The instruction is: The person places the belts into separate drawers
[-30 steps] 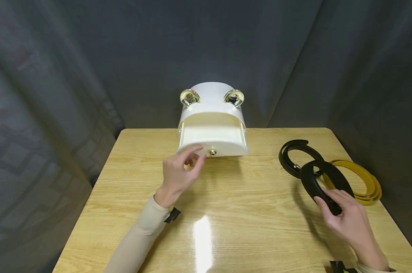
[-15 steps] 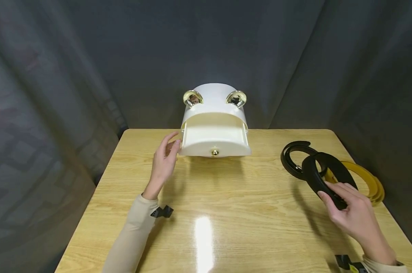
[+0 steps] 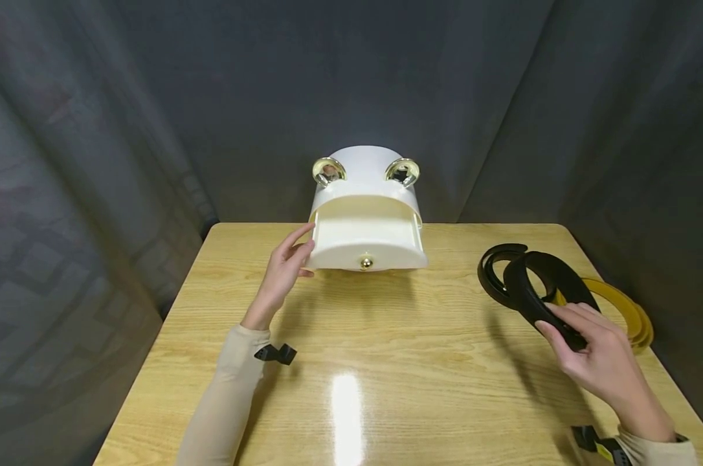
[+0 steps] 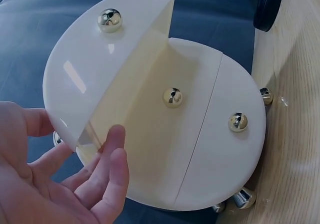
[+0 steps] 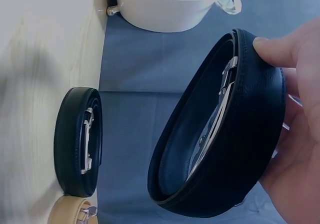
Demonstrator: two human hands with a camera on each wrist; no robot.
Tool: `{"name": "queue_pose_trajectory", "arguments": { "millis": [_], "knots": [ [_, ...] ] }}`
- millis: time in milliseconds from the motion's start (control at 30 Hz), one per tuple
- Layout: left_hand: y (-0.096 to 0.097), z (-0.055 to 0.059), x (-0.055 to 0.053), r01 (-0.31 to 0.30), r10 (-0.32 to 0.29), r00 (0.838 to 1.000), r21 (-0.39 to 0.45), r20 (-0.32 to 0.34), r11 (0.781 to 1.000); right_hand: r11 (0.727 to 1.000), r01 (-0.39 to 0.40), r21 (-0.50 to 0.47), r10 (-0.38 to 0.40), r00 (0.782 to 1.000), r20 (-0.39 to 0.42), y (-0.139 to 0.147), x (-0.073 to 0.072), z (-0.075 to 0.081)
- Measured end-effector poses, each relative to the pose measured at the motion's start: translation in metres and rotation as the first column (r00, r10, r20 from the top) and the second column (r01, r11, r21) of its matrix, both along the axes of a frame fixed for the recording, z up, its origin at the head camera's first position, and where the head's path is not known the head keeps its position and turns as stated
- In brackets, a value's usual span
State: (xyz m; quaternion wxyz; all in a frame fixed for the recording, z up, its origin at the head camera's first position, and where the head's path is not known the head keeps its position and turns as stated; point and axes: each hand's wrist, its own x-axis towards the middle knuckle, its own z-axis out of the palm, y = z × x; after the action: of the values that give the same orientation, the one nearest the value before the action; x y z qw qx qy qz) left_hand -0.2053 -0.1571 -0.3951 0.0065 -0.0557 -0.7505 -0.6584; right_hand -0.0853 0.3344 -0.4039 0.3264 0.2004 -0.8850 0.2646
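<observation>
A white rounded cabinet (image 3: 366, 171) stands at the back middle of the table, its top drawer (image 3: 336, 257) pulled out, with a gold knob (image 3: 366, 263) on the front. My left hand (image 3: 277, 275) is at the drawer's left side, fingers loosely extended; in the left wrist view the thumb (image 4: 40, 121) lies against the rim of the drawer front. My right hand (image 3: 599, 356) grips a coiled black belt (image 3: 524, 289) above the table on the right. A silver buckle (image 5: 227, 76) shows inside this coil in the right wrist view.
Another coiled black belt (image 3: 488, 279) lies on the wooden table (image 3: 421, 362) at the right. Beside it is a coiled yellow belt (image 3: 637, 320), partly hidden by the right hand's belt. Gold round mirror-like pieces (image 3: 402, 171) stick out from the cabinet. Dark curtains (image 3: 351, 77) hang behind.
My left hand has moved left from the front near the knob to the drawer's left side, then slightly closer to it. The right hand keeps holding the black belt, which has tilted slightly.
</observation>
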Motion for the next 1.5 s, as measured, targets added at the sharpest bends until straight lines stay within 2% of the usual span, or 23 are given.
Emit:
{"name": "queue_pose_trajectory", "arguments": {
  "millis": [267,533,867,1133,1367,1500],
  "knots": [
    [-0.003,0.001,-0.003,0.008,-0.008,1.000,0.025,0.022,1.000,0.998,-0.057,0.034,0.058,0.998,-0.033,-0.004,-0.008,0.006],
    [-0.004,0.001,-0.002,0.004,-0.005,1.000,0.006,0.024,1.000,0.995,-0.068,0.075,0.067,0.998,0.022,-0.009,-0.012,0.015],
    [-0.006,0.002,-0.004,0.005,-0.005,1.000,-0.018,0.017,1.000,0.985,-0.157,0.065,0.159,0.987,-0.030,-0.018,-0.030,0.025],
    [-0.006,0.001,-0.007,0.007,-0.006,1.000,-0.026,0.024,1.000,0.986,-0.145,0.078,0.139,0.987,0.076,-0.028,-0.035,0.038],
    [-0.008,0.002,-0.007,0.005,-0.004,1.000,-0.035,0.022,0.999,0.974,-0.225,0.022,0.225,0.974,0.018,-0.038,-0.044,0.043],
    [-0.009,0.001,-0.008,0.006,-0.005,1.000,-0.036,0.020,0.999,0.960,-0.281,-0.006,0.281,0.960,0.004,-0.045,-0.049,0.048]
  ]
}}
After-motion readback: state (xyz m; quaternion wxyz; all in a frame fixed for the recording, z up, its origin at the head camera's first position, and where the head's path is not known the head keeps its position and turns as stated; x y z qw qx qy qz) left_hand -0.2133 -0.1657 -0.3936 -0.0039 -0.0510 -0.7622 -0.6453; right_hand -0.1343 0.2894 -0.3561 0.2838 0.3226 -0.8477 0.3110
